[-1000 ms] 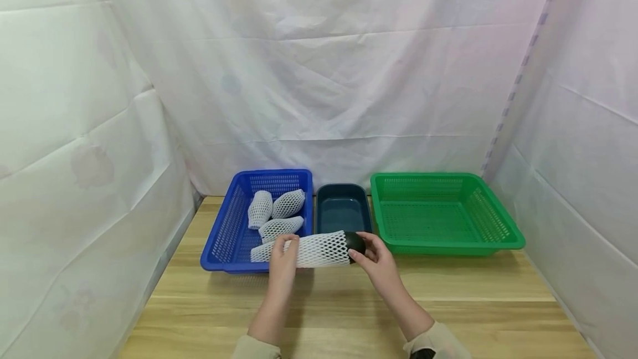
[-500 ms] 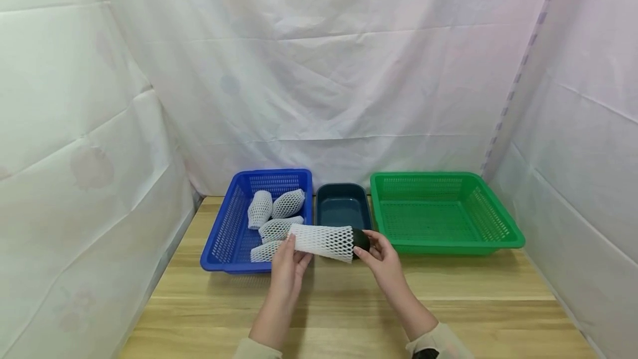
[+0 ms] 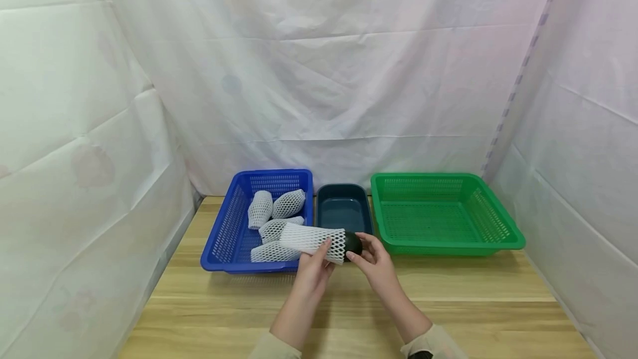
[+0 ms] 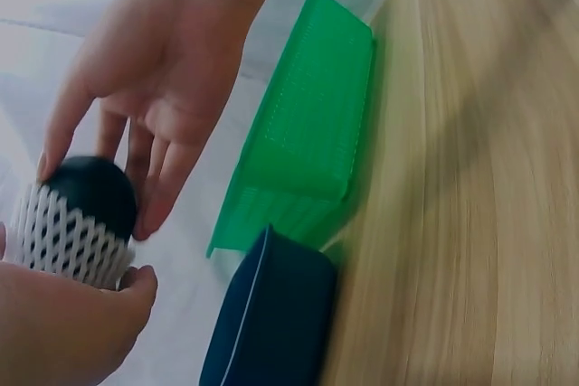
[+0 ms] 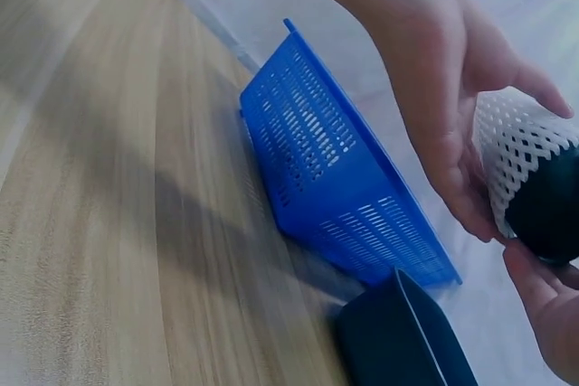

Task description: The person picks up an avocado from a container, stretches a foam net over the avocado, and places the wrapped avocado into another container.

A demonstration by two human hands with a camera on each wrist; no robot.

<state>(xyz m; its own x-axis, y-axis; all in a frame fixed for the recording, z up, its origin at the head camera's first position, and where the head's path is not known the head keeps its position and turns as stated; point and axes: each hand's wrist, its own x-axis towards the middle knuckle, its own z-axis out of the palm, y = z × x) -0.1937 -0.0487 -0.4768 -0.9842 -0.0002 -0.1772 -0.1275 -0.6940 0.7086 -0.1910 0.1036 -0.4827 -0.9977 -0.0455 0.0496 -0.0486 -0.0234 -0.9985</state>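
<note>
A smooth, dark green, round-ended object [image 3: 353, 244] pokes out of the right end of a white foam net sleeve [image 3: 306, 237]. My left hand [image 3: 312, 277] grips the sleeve near that end, thumb on top and fingers underneath. With thumb and fingertips, my right hand [image 3: 380, 266] pinches the bare dark end. The sleeve's other end reaches over the blue basket [image 3: 214, 256]. Inside that basket lie several bulging white foam net sleeves [image 3: 260, 209]. In the left wrist view, the dark end [image 4: 95, 189] rises from the net between both hands.
A dark teal tray [image 3: 344, 209] stands behind the hands, between the blue basket and a green basket [image 3: 448, 248] at the right. All three rest along the back of the wooden table [image 3: 448, 303]. White cloth [image 3: 324, 87] hangs behind and at both sides.
My left hand has slid right along the sleeve, from its far left part to near the dark end. The sleeve rose a little and shifted right, then back left. My right hand kept its pinch.
</note>
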